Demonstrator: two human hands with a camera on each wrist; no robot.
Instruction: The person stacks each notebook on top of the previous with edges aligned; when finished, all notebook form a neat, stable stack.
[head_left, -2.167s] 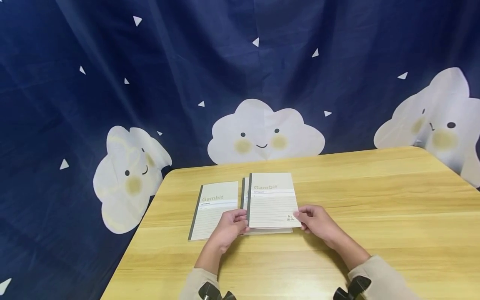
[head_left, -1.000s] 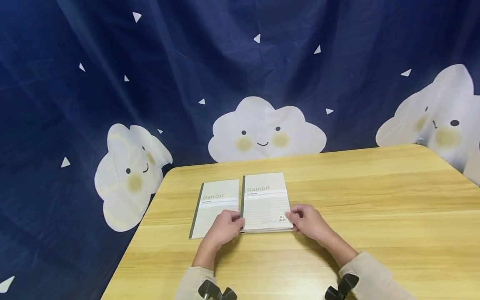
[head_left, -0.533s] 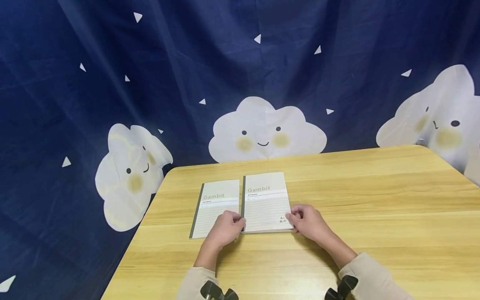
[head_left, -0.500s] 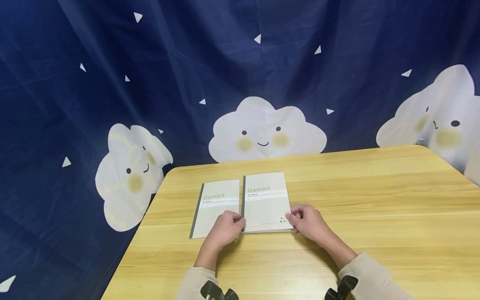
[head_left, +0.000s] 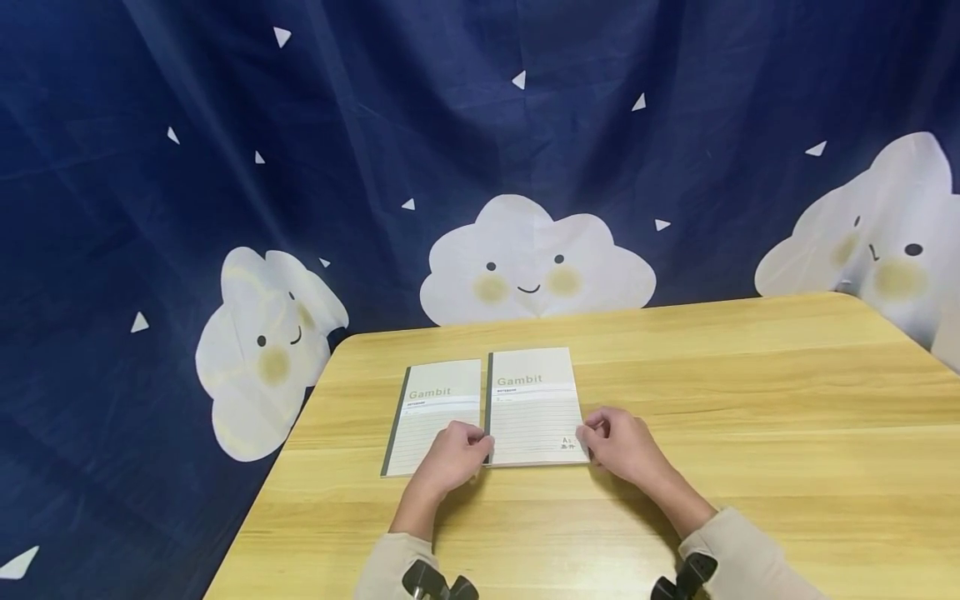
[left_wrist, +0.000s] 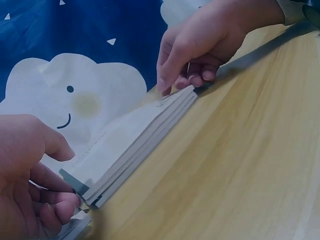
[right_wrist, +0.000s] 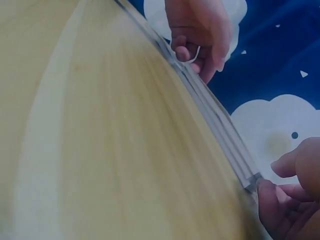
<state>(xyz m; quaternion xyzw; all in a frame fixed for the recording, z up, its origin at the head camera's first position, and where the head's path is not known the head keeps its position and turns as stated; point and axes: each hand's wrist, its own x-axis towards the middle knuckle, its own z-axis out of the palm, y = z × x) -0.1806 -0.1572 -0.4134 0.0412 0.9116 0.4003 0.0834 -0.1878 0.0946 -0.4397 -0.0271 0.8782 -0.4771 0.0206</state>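
A stack of several white Gambit notebooks (head_left: 531, 408) with dark spines lies on the table, its edges close to flush. My left hand (head_left: 452, 457) is at the stack's lower left corner. In the left wrist view its thumb is raised off the cover, and the loosely bent fingers (left_wrist: 55, 207) touch the spine side. At the lower right corner is my right hand (head_left: 618, 442), fingertips (right_wrist: 267, 195) against the edge and thumb apart from the cover. Another Gambit notebook (head_left: 437, 406) lies just left of the stack, partly hidden by my left hand.
The wooden table (head_left: 750, 417) extends far to the right and towards me. Behind it hangs a dark blue curtain (head_left: 450, 100) with white clouds and small triangles. Beige sleeves (head_left: 393, 567) and black wrist mounts are at the bottom.
The top notebook, earlier held in both hands and offset to the right over the others, was lowered leftward onto the stack. The edges now line up, and the thumbs have lifted from the cover.
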